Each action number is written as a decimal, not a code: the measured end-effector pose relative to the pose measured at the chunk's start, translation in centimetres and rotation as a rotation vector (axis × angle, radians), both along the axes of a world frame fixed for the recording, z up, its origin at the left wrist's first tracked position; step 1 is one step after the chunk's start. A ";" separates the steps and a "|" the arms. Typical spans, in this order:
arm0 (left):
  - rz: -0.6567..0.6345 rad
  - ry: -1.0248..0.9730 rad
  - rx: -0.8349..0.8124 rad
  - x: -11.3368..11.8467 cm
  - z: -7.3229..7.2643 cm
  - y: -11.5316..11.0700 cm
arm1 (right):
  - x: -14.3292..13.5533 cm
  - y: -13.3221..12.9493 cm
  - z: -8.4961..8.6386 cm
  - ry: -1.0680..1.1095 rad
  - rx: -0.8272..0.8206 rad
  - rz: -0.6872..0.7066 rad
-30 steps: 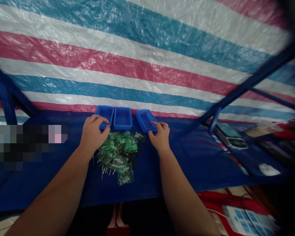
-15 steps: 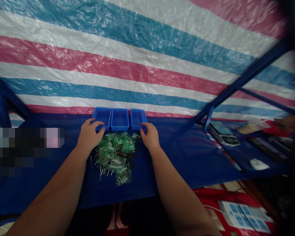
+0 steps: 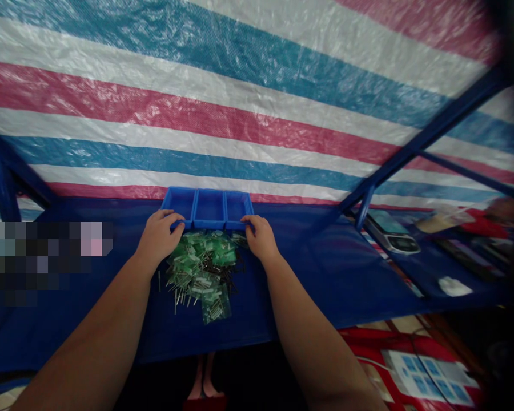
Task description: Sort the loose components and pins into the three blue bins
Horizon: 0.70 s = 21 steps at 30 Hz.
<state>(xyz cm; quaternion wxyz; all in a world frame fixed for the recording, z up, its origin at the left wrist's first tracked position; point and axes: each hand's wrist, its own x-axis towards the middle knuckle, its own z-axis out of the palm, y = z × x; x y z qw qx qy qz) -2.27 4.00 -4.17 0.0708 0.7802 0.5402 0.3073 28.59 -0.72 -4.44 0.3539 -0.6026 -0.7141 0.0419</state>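
Three blue plastic bins stand side by side against the striped sheet: a left bin point(image 3: 180, 202), a middle bin point(image 3: 209, 206) and a right bin point(image 3: 239, 204). My left hand point(image 3: 159, 235) grips the front left corner of the left bin, fingers along its outer side and thumb at its front. At the other end, my right hand point(image 3: 261, 237) is closed on the front right corner of the right bin. Between my forearms, just in front of the bins, lies a pile of small clear and green plastic bags point(image 3: 203, 260) with thin metal pins or screws, some loose.
A blue cloth point(image 3: 321, 268) covers the table. Blue metal frame bars point(image 3: 411, 148) slope up at the right, with a digital scale point(image 3: 392, 231) and crumpled white paper point(image 3: 454, 286) beyond. The striped plastic sheet point(image 3: 223, 120) rises behind. A blurred patch covers the left side.
The outer bins have slid inward against the middle one, closing the gaps between them. My hands moved slightly inward with them. The pile looks the same.
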 end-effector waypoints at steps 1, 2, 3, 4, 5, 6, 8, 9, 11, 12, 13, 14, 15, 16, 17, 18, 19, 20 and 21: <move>-0.001 -0.005 -0.001 0.0 0.0 0.0 | 0.0 0.0 0.0 -0.003 -0.003 0.004; -0.001 -0.010 -0.003 0.0 0.0 0.0 | -0.1 0.0 0.0 -0.005 -0.005 0.007; 0.001 -0.016 -0.006 0.1 0.0 0.0 | -0.1 0.0 0.1 -0.003 -0.005 0.010; 0.004 -0.022 -0.010 0.1 0.1 0.0 | -0.1 0.0 0.2 0.007 -0.004 0.015; 0.007 -0.029 -0.015 0.2 0.1 0.0 | -0.2 -0.2 0.3 0.026 -0.001 0.018; 0.011 -0.034 -0.016 0.2 0.1 -0.1 | -0.1 -0.3 0.5 0.051 0.005 0.014; 0.026 -0.037 -0.003 0.3 0.0 -0.2 | 0.2 -0.8 1.0 0.103 0.033 -0.041; 0.039 -0.036 0.013 0.4 0.0 -0.3 | 0.5 -1.1 1.2 0.120 0.054 -0.094; 0.074 -0.030 0.050 0.5 0.2 -0.5 | 1.2 -1.6 1.6 0.127 0.093 -0.225; 0.093 -0.028 0.065 0.6 0.3 -0.7 | 1.5 -1.8 1.7 0.126 0.086 -0.269; 0.108 -0.024 0.076 0.7 0.5 -0.9 | 1.8 -2.0 1.8 0.120 0.045 -0.290; 0.118 -0.020 0.082 0.9 0.7 -1.1 | 2.1 -2.1 1.8 0.107 -0.026 -0.290; 0.125 -0.019 0.089 1.1 1.0 -1.3 | 2.2 -2.2 1.7 0.085 -0.113 -0.271; 0.127 -0.023 0.098 1.3 1.3 -1.5 | 2.2 -2.3 1.6 0.057 -0.200 -0.244; 0.126 -0.032 0.109 1.5 1.6 -1.7 | 2.2 -2.3 1.5 0.025 -0.271 -0.214; 0.122 -0.045 0.122 1.7 1.8 -2.0 | 2.0 -2.3 1.3 -0.007 -0.317 -0.184; 0.118 -0.060 0.135 2.0 2.1 -2.3 | 1.8 -2.4 1.2 -0.036 -0.337 -0.157; 0.116 -0.072 0.145 2.3 2.3 -2.6 | 1.6 -2.4 1.0 -0.056 -0.338 -0.137; 0.113 -0.079 0.153 2.7 2.6 -2.9 | 1.4 -2.4 0.9 -0.070 -0.330 -0.124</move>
